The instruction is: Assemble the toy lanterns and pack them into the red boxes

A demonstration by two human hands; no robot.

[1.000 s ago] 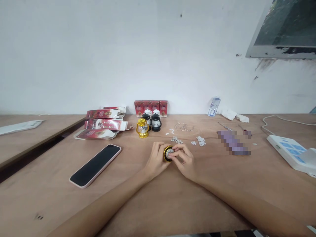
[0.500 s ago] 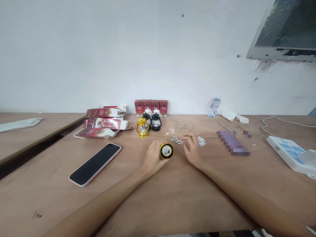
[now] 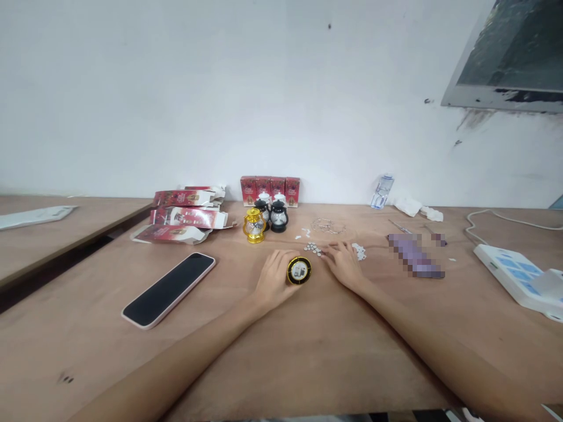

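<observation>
My left hand (image 3: 273,279) is closed round a small black and gold lantern (image 3: 299,270), held on its side with its round base facing me. To its right, my right hand (image 3: 343,262) rests on the wooden table (image 3: 281,351) with its fingertips pinched at a little heap of button cells (image 3: 314,249). Whether a cell is between those fingers I cannot make out. Small white tabs (image 3: 359,251) lie just beyond that hand.
A gold lantern (image 3: 254,225) and two black lanterns (image 3: 273,215) stand in front of a row of red boxes (image 3: 270,189). Flattened red boxes (image 3: 185,223) and a phone (image 3: 169,288) lie left. A white device (image 3: 519,280), a cable and a water bottle (image 3: 382,190) are right.
My right hand has left the lantern's base and moved up and right to the heap of button cells. My left hand keeps hold of the lantern.
</observation>
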